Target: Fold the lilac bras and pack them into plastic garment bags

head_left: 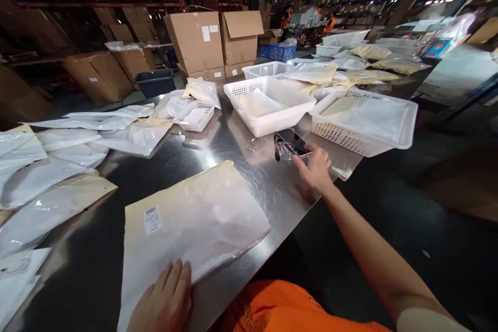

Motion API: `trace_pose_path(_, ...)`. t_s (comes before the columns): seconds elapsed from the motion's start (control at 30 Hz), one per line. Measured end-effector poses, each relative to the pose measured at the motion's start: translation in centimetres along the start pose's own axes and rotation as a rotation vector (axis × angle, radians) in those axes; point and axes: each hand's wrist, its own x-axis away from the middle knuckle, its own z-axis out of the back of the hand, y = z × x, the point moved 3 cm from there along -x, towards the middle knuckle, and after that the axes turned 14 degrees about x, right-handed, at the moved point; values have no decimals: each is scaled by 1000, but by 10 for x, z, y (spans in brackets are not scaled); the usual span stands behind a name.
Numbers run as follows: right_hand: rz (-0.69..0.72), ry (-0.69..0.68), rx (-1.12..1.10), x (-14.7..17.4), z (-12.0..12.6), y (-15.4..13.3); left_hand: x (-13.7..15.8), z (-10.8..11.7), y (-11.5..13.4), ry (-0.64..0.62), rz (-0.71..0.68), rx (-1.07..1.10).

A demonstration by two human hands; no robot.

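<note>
A large white and cream mailer bag (pixel 194 218) with a printed barcode label (pixel 152 220) lies flat on the metal table (pixel 202 149). My left hand (pixel 165 295) rests on its near edge, fingers stretched out and flat. Further off, at the table's right edge, my right hand (pixel 317 168) has thumb and fingers closing around the right end of a small clear plastic packet (pixel 286 149). Dark pieces show in that packet, but I cannot make out what they are. My fingers hide its end in part.
Beyond the packet stand a white basket (pixel 268 106) and another white basket (pixel 365 119), both with flat bags inside. Several filled mailers (pixel 58 187) cover the left side, near a small white tray (pixel 196 116). Cardboard boxes (pixel 194 44) are stacked behind.
</note>
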Motion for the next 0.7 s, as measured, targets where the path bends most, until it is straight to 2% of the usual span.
trace_pose_path(0.1,137,-27,-213,59,13,-29,-29,-2,16,-203,35,-67)
trace_pose_path(0.17,248,-140,-412,107,22,-55,-47,6,23,-361,126,-5)
trace_pose_path(0.23,345,-163,-552,150,36,-82,-66,18,30,-503,195,108)
trace_pose_path(0.3,485,-125,-675,180,52,-107,-86,34,36,-530,213,184)
trace_pose_path(0.4,680,-168,-660,196,63,-137,-110,63,42,-353,122,232)
trace_pose_path(0.47,781,-252,-534,192,58,-148,-119,86,39,-158,57,249)
trace_pose_path(0.53,824,-333,-418,183,50,-152,-120,110,30,63,66,240)
trace_pose_path(0.63,715,-484,-415,178,38,-149,-115,139,12,312,200,224)
trace_pose_path(0.7,489,-625,-610,180,33,-147,-112,148,2,374,235,281)
